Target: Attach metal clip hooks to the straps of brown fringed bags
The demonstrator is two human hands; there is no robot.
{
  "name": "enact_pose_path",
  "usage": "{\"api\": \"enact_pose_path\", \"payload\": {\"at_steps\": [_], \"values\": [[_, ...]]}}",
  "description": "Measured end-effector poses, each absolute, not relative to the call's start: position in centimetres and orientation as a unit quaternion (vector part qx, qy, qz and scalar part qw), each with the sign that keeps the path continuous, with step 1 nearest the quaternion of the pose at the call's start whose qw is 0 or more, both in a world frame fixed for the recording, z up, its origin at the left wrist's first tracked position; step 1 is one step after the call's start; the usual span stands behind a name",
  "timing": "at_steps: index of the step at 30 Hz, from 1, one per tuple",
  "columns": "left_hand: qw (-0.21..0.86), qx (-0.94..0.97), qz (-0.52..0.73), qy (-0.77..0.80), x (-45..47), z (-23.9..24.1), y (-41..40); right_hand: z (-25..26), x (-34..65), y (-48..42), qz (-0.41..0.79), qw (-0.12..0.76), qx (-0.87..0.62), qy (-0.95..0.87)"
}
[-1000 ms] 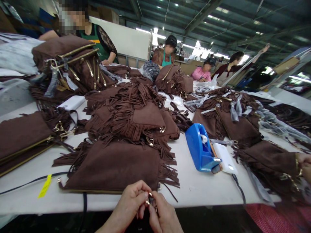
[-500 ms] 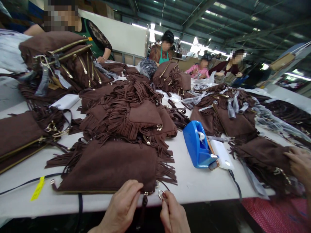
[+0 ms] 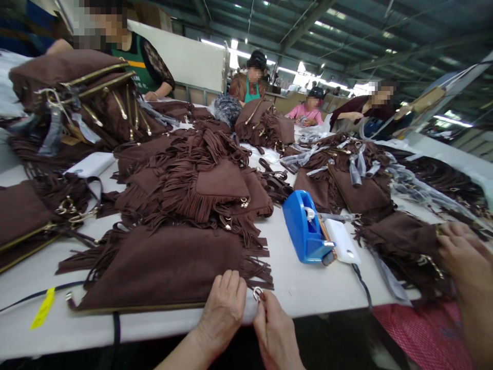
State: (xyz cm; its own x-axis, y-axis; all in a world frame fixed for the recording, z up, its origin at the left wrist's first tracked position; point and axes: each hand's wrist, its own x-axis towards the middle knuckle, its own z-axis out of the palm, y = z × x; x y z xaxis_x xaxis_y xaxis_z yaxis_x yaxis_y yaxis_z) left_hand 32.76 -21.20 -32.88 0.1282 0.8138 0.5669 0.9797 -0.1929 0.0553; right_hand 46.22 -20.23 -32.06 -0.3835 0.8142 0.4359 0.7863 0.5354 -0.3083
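Note:
A dark brown fringed bag (image 3: 165, 267) lies flat at the table's front edge, its gold zipper side toward me. My left hand (image 3: 225, 303) is closed over the bag's right front corner and hides the metal fittings there. Just to its right, my right hand (image 3: 274, 326) pinches a silver-coloured metal clasp (image 3: 258, 293) between thumb and fingers. The clasp points up beside the bag's corner, close to the left fingertips. Whatever is attached to the clasp is hidden in my right hand.
A blue tape dispenser (image 3: 304, 228) and a white box-like device (image 3: 342, 241) with a cable stand to the right. More brown bags (image 3: 221, 180) are piled behind. At far right, another person's hand (image 3: 462, 252) touches a bag. A yellow tag (image 3: 43, 308) lies at left.
My left hand has moved right along the bag's edge, over its corner and closer to the clasp. My right hand still holds the clasp, which now points more upward.

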Motion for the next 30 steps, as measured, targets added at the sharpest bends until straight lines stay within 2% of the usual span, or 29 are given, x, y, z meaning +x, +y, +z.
{"api": "enact_pose_path", "payload": {"at_steps": [6,12,22,30], "values": [[0.007,-0.712,-0.347,-0.610,30.4,-31.9,-20.4,-31.9,44.2,-18.6,-0.026,0.287,-0.463,-0.838],[-0.034,-0.720,-0.361,-0.592,30.0,-31.5,-20.3,-32.0,42.0,-17.6,-0.035,0.257,-0.472,-0.843],[-0.170,-0.649,-0.407,-0.620,29.4,-30.9,-20.4,-32.0,41.0,-17.6,0.004,0.207,-0.478,-0.854],[-0.219,-0.615,-0.412,-0.636,29.1,-30.4,-20.4,-32.4,41.2,-18.5,-0.028,0.248,-0.453,-0.856]]}}
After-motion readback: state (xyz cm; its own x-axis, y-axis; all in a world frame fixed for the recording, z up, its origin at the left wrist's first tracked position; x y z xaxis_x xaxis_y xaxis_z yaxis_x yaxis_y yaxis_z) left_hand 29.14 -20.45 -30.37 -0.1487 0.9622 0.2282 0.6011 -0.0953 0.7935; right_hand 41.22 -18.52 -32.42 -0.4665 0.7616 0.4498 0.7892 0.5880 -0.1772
